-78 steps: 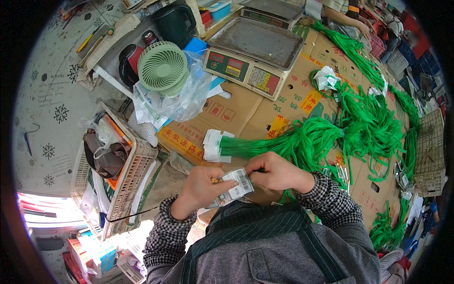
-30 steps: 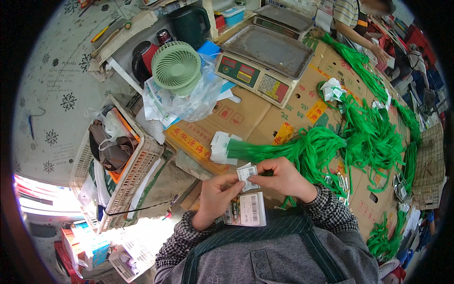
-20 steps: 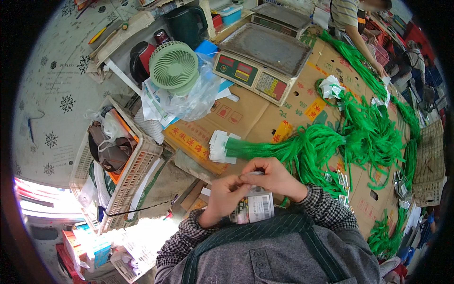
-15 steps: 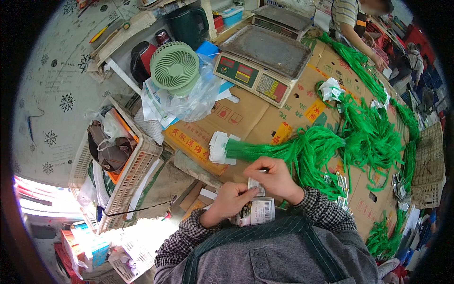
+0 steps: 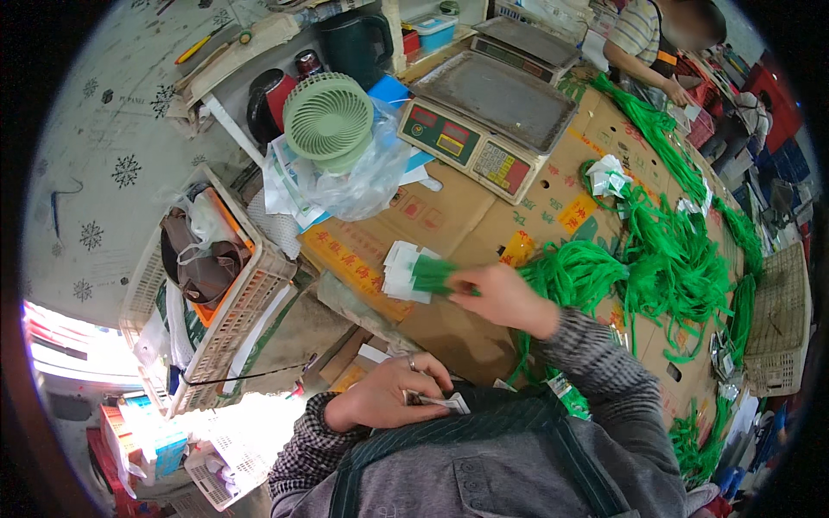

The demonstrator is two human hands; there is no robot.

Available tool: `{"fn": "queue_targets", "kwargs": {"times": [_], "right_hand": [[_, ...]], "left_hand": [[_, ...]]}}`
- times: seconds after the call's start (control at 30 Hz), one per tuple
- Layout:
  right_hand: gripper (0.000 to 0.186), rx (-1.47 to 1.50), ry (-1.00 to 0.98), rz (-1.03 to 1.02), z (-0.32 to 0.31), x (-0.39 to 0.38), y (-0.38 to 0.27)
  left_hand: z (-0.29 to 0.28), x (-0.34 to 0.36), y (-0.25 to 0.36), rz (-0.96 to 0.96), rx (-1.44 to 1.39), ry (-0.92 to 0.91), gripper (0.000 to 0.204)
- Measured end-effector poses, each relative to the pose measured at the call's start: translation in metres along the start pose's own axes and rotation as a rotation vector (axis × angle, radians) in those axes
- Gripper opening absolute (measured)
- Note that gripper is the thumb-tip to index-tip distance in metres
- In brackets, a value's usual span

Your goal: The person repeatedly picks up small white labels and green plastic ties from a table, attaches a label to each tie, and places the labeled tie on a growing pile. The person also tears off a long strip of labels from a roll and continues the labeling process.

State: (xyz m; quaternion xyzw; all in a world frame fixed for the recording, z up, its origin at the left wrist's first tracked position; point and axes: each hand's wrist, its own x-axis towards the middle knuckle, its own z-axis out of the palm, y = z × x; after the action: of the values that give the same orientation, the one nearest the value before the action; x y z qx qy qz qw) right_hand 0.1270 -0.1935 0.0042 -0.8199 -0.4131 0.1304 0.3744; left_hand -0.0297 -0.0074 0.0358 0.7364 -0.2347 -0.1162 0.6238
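Low in the head view, my left hand (image 5: 393, 393) has curled fingers around a small stack of printed labels (image 5: 449, 403), against my apron. Above it, my blurred right hand (image 5: 496, 293) reaches over the bundle of green strips (image 5: 566, 276), fingers bent among the strands just right of their white tags (image 5: 400, 272); whether they grip strands or a label is unclear. More green bundles (image 5: 673, 259) with white or silvery tags lie to the right on the cardboard-covered table (image 5: 471, 216).
Two weighing scales (image 5: 488, 108), a green fan (image 5: 328, 121), plastic bag and kettle (image 5: 345, 43) occupy the back. A plastic crate (image 5: 268, 293) with a bag is at left, another (image 5: 777, 319) at the right edge. A co-worker (image 5: 635, 43) works at top right; another person stands behind.
My hands, earlier together fingering labels, have separated: the left moved down with the stack, the right up onto the green strips. The co-worker's arm has shifted slightly.
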Motion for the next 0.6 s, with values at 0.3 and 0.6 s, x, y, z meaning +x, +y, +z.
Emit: {"fn": "queue_targets", "kwargs": {"times": [0.3, 0.6], "right_hand": [[0.017, -0.230, 0.174, -0.079, 0.076, 0.057, 0.050], [0.018, 0.639, 0.127, 0.160, 0.009, -0.006, -0.001]], "left_hand": [[0.005, -0.028, -0.015, -0.291, 0.094, 0.231, 0.029], [0.009, -0.006, -0.038, -0.445, -0.212, 0.600, 0.011]]}}
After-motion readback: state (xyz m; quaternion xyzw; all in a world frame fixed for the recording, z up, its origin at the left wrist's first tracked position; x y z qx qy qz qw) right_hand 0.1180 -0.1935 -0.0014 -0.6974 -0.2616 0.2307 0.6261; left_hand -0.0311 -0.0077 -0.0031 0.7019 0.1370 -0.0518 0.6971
